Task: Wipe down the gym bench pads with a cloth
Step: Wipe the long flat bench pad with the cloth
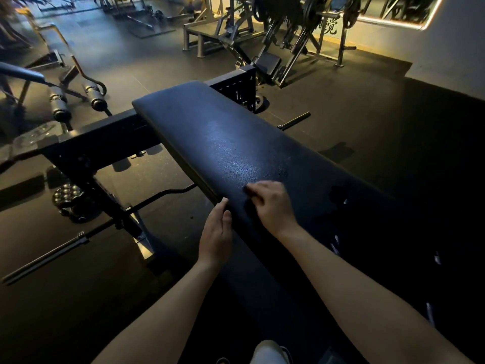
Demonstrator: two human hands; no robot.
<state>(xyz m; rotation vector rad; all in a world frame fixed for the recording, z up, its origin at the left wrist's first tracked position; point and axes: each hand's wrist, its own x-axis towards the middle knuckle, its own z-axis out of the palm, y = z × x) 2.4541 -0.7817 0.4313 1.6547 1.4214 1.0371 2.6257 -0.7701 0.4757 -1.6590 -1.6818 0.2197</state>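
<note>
1. Pad [225,143] runs away from you, lengthwise.
2. Your left hand [216,232] lies straight-fingered against its left edge.
3. Your right hand [270,203] rests on top, fingers curled; whether it holds anything, you cannot tell.

The pad [223,143] is black vinyl or leather-like, finely pebbled, with a soft sheen where light catches it. Its frame [105,137] is matt black painted metal. The bar [47,258] is dull dark metal. The floor [367,114] looks matt, rubbery. Far racks [325,35] show bare grey metal.
</note>
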